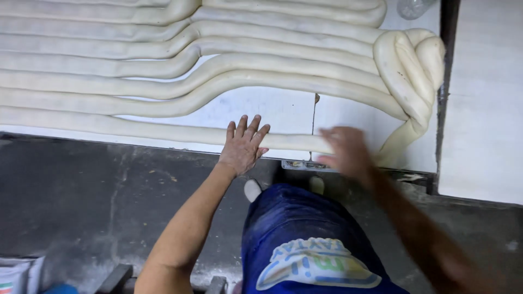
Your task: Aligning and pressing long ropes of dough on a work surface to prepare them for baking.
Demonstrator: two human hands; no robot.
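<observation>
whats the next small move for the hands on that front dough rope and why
Probably roll the front dough rope outward under both palms: the left hand lies flat on it, the blurred right hand is beside it.

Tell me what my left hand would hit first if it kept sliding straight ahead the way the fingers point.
Probably the next dough rope beyond the nearest rope, which the left hand already rests on; bare white tabletop lies between them.
</observation>
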